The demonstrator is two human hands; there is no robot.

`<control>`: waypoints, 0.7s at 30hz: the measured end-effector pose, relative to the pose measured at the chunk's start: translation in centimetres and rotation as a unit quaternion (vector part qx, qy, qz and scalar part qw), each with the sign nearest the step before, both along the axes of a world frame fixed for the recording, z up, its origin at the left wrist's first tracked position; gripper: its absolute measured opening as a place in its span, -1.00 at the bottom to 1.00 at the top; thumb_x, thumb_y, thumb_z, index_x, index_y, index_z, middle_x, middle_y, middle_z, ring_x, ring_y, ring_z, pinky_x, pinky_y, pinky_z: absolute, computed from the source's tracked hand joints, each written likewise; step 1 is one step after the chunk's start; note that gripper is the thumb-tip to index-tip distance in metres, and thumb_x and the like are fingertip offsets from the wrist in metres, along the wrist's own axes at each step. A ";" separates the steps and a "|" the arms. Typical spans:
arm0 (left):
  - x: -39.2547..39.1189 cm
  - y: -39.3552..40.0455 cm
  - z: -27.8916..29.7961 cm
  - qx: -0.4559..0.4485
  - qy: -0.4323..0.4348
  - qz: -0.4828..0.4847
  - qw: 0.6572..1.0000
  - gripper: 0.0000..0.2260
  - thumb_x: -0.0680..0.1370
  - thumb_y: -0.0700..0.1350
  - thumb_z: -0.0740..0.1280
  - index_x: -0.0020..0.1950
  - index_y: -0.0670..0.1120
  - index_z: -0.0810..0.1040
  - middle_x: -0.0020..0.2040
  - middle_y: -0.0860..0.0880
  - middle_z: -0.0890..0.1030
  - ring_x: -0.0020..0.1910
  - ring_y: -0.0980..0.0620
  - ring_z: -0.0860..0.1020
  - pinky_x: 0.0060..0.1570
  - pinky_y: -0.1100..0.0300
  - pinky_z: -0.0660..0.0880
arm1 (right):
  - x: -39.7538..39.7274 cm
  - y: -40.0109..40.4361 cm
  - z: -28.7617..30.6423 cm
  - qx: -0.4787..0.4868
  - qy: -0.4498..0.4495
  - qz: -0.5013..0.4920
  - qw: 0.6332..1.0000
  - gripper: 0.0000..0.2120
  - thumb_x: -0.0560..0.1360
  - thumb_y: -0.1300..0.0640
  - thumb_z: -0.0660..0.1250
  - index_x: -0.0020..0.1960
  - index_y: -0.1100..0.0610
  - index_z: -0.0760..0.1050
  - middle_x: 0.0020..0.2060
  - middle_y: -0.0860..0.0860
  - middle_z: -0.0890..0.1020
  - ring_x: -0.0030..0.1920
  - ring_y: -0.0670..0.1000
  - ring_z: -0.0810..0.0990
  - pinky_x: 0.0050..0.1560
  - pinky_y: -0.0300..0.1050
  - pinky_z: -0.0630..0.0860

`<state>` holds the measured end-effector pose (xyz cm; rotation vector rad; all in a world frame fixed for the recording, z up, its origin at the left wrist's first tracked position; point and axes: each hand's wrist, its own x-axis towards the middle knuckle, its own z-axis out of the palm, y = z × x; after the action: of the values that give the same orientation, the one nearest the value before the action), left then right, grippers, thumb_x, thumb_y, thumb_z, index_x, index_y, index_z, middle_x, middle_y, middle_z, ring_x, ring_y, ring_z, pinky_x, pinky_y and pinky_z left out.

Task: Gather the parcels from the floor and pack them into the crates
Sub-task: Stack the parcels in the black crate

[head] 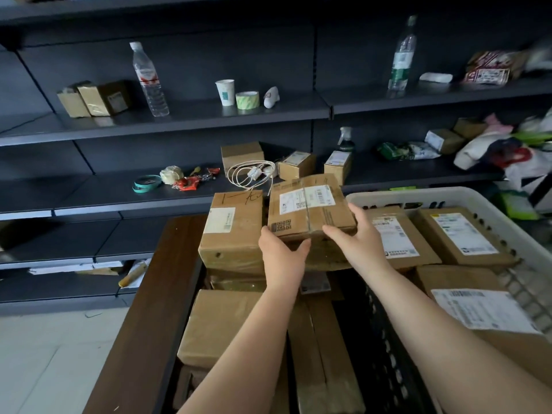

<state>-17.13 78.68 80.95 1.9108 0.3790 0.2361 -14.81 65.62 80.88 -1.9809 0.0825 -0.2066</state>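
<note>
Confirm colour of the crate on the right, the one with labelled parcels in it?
White crate, lattice-sided; clearest in the head view, the only one.

Stacked brown cardboard parcels (pixel 233 234) crowd frame centre; the white plastic crate (pixel 507 222) at right is packed full.

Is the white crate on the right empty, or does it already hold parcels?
It holds parcels. Inside the white crate lie several labelled cardboard parcels, side by side.
</note>
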 end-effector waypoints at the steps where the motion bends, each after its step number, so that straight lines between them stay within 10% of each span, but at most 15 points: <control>1: 0.0 -0.3 -0.7 0.013 0.016 -0.001 1.000 -0.23 0.45 -0.08 0.43 0.49 -0.14 0.02 0.44 -0.10 0.21 0.41 -0.07 0.25 0.33 0.08 0.29 | 0.2 0.0 -0.5 -0.016 0.006 0.004 1.000 -0.43 0.41 -0.08 0.38 0.36 -0.08 0.28 0.28 -0.06 0.47 0.29 0.01 0.41 0.17 -0.09 0.42; 5: 0.3 -0.9 -3.5 0.133 0.146 -0.051 0.979 -0.16 0.50 -0.03 0.36 0.50 -0.22 -0.17 0.49 -0.20 -0.01 0.47 -0.18 0.09 0.41 0.01 0.16 | 0.8 0.1 -3.0 -0.157 0.033 0.058 0.985 -0.44 0.43 -0.02 0.38 0.38 -0.04 0.27 0.33 -0.01 0.40 0.29 0.03 0.40 0.12 -0.19 0.36; 10: 1.2 -1.7 -5.6 0.278 0.278 -0.158 0.906 -0.29 0.56 -0.09 0.24 0.49 -0.30 -0.14 0.52 -0.22 -0.10 0.49 -0.22 -0.16 0.45 -0.03 -0.16 | 2.0 1.6 -7.3 -0.444 0.181 0.172 0.860 -0.30 0.52 0.17 0.26 0.52 0.08 -0.07 0.52 0.11 -0.07 0.47 0.28 0.02 0.35 0.17 0.25; 21: 0.9 -2.3 -6.3 0.285 0.259 -0.160 0.909 -0.30 0.51 -0.28 0.21 0.52 -0.15 -0.16 0.54 -0.12 -0.20 0.50 -0.11 -0.24 0.46 -0.05 -0.17 | 2.7 2.0 -7.3 -0.438 0.221 0.180 0.852 -0.24 0.53 0.20 0.24 0.52 0.01 -0.22 0.51 0.05 -0.23 0.49 0.24 -0.21 0.39 0.23 0.14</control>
<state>-16.24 76.37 74.61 2.5763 0.3601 -0.4417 -12.08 67.57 73.58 -2.8729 -0.1138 0.5692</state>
